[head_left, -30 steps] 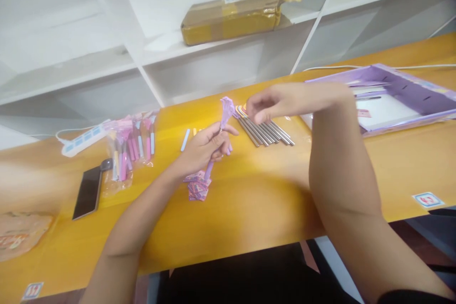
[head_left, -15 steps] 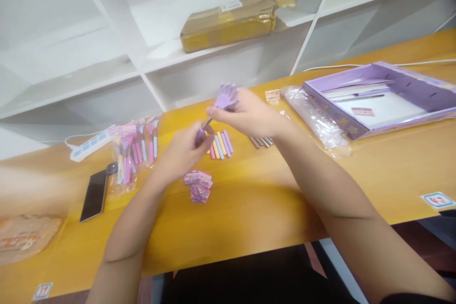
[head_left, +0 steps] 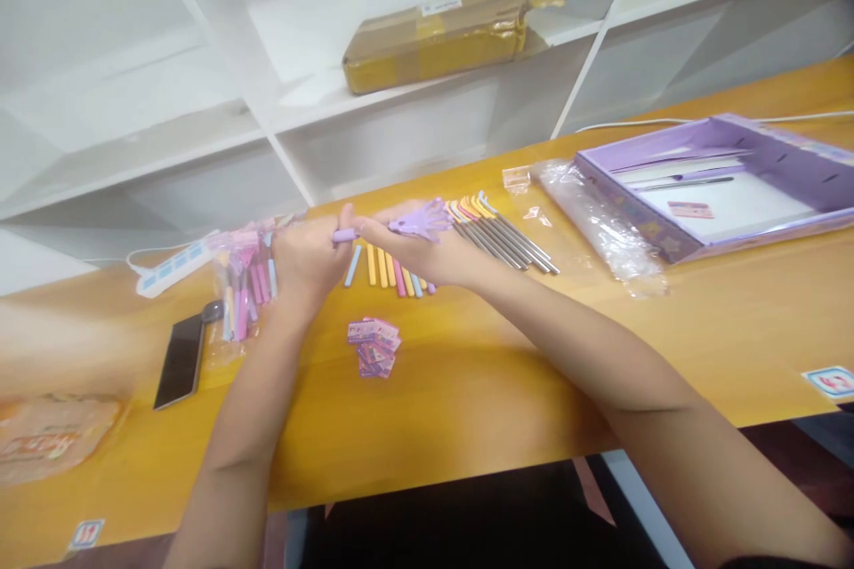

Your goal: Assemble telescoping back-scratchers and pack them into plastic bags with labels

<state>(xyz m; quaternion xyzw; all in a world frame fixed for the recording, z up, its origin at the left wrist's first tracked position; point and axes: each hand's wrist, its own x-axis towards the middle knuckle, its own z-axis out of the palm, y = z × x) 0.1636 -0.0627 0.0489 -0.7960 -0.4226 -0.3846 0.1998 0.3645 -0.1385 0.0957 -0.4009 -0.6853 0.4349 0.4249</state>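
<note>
Scratcher [head_left: 417,222], a purple hand-shaped head on a thin stem, lies level between my two hands above the desk [head_left: 507,373]. My left hand [head_left: 308,262] is closed around the purple grip end; my right hand [head_left: 433,253] pinches the stem just under the head. I judge I'm fitting grip onto stem. Next calls for a straight push along the axis, hands steady. Loose pastel grips [head_left: 390,271] lie just beneath, metal stems [head_left: 511,240] beside them.

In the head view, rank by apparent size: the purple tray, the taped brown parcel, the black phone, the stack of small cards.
1. purple tray
2. brown parcel, though farther away
3. black phone
4. stack of small cards
</note>
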